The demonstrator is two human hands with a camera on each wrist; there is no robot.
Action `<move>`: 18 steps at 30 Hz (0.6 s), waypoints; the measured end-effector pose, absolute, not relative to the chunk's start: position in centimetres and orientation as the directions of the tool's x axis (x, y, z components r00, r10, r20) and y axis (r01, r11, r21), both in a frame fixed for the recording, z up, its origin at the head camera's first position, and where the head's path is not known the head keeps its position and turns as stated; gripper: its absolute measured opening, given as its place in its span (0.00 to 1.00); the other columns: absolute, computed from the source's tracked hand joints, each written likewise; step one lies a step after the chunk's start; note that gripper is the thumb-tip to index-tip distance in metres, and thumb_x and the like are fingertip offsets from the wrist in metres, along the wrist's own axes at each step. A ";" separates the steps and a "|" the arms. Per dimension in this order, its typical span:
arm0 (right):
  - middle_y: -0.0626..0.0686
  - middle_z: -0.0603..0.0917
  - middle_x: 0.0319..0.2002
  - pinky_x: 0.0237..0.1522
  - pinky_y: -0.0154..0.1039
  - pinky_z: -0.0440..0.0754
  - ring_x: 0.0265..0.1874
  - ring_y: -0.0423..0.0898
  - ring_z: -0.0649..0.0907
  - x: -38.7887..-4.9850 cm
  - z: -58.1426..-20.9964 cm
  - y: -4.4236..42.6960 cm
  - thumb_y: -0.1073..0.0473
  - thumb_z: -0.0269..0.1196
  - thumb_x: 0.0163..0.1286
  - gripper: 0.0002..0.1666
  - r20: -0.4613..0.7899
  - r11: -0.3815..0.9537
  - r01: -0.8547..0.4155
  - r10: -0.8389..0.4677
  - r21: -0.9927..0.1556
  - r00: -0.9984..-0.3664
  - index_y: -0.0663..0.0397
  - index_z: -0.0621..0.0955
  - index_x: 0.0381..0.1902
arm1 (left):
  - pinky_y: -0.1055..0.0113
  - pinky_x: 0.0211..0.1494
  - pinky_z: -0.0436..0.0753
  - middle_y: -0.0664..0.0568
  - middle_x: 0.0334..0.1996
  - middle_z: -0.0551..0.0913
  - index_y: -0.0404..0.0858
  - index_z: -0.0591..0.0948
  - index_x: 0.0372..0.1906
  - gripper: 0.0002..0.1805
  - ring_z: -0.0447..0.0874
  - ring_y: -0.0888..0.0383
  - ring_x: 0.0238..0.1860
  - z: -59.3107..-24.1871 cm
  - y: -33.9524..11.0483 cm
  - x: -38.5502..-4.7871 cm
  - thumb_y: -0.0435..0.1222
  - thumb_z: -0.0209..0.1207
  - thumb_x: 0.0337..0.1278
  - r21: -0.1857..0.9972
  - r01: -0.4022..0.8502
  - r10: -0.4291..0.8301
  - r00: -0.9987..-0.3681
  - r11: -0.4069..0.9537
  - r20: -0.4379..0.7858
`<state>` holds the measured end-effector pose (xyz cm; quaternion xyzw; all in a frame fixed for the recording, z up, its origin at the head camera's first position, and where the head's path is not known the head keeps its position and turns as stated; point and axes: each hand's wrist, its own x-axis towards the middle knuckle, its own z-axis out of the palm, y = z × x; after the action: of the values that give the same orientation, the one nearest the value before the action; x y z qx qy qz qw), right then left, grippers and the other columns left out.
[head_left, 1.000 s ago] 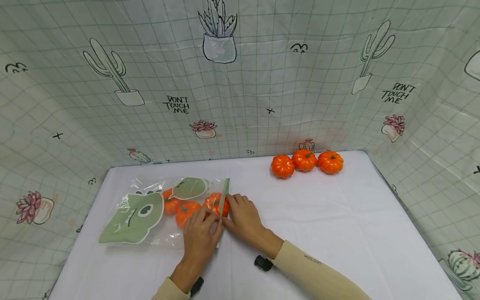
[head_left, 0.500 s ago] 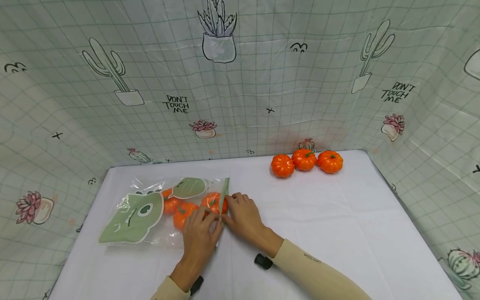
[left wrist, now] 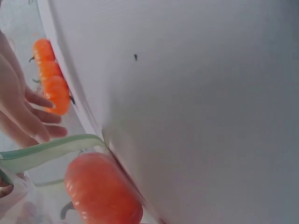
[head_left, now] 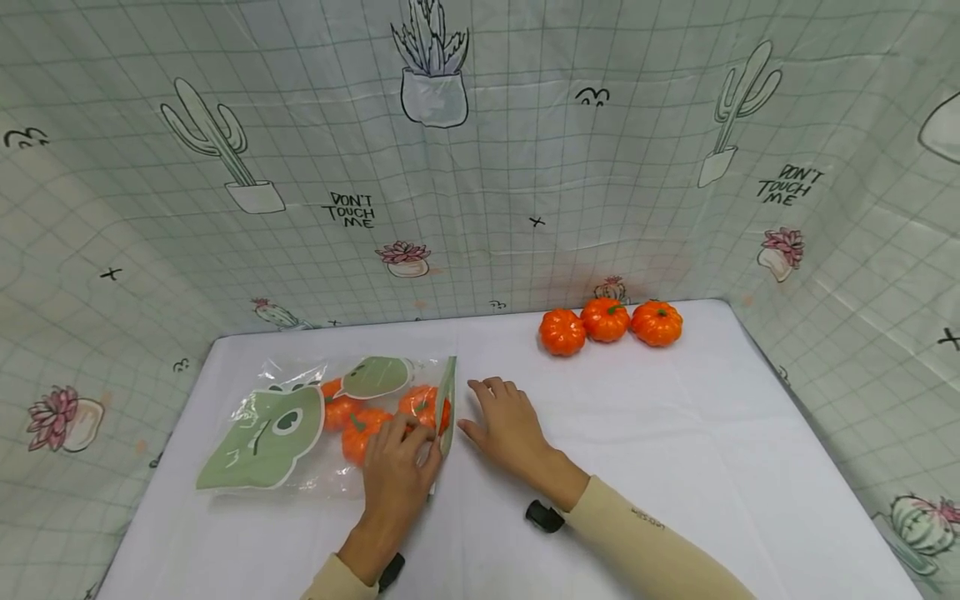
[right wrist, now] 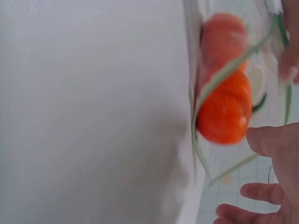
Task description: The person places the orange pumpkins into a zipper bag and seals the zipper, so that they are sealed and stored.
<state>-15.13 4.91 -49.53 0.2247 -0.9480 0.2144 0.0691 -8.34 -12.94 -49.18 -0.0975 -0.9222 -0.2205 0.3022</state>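
Note:
A clear zip bag (head_left: 258,446) with a green cartoon print lies flat at the table's left, its green-edged mouth facing right. Inside are several small orange pumpkins (head_left: 363,437), one of them (right wrist: 225,116) right at the mouth. My left hand (head_left: 395,479) pinches the near side of the bag's mouth between thumb and fingers; its fingertips are partly hidden. Just right of the mouth is my right hand (head_left: 510,429), apart from the bag, fingers spread and holding nothing. The left wrist view shows a gap between the right hand (left wrist: 21,105) and the green rim (left wrist: 56,151).
Three more orange pumpkins (head_left: 606,320) sit in a row at the back edge of the white table (head_left: 660,442). Behind the table hangs a gridded curtain (head_left: 495,150) with cactus drawings, and it also runs along both sides.
My right hand has let go of the bag's mouth and moved slightly right. The pumpkins inside have shifted a little left. The left hand stays at the mouth.

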 end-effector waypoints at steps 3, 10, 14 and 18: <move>0.61 0.81 0.60 0.58 0.56 0.80 0.58 0.60 0.81 -15.5 -49.2 6.0 0.47 0.72 0.70 0.35 0.237 0.815 -0.441 -0.376 -0.376 -0.896 0.60 0.78 0.68 | 0.58 0.36 0.78 0.51 0.34 0.80 0.40 0.87 0.30 0.10 0.81 0.50 0.37 -49.2 -13.0 -8.3 0.30 0.79 0.44 0.349 0.304 0.043 -0.805 0.887 0.592; 0.62 0.80 0.61 0.61 0.58 0.79 0.60 0.61 0.80 -16.6 -48.4 8.7 0.49 0.73 0.70 0.36 0.231 0.825 -0.390 -0.320 -0.408 -0.919 0.62 0.77 0.69 | 0.57 0.37 0.78 0.51 0.34 0.80 0.41 0.88 0.29 0.09 0.81 0.50 0.37 -49.2 -13.1 -8.1 0.29 0.78 0.43 0.361 0.297 0.038 -0.816 0.884 0.577; 0.63 0.80 0.60 0.62 0.59 0.78 0.61 0.62 0.79 -17.3 -48.1 10.3 0.50 0.73 0.70 0.36 0.231 0.831 -0.354 -0.278 -0.429 -0.932 0.63 0.76 0.69 | 0.57 0.38 0.77 0.50 0.34 0.80 0.41 0.87 0.29 0.09 0.80 0.50 0.37 -49.1 -13.1 -8.1 0.28 0.77 0.43 0.362 0.299 0.042 -0.818 0.883 0.574; 0.65 0.80 0.61 0.62 0.61 0.77 0.61 0.63 0.78 -18.0 -47.8 11.9 0.51 0.72 0.70 0.37 0.239 0.837 -0.325 -0.240 -0.440 -0.941 0.65 0.76 0.69 | 0.57 0.37 0.77 0.50 0.34 0.80 0.41 0.87 0.29 0.09 0.80 0.50 0.37 -49.1 -13.1 -8.0 0.29 0.76 0.43 0.368 0.305 0.042 -0.816 0.878 0.577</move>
<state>-18.02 11.87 -47.79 0.1481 -0.9544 0.2440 0.0873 -8.05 -13.13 -49.13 -0.0938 -0.9251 -0.2281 0.2886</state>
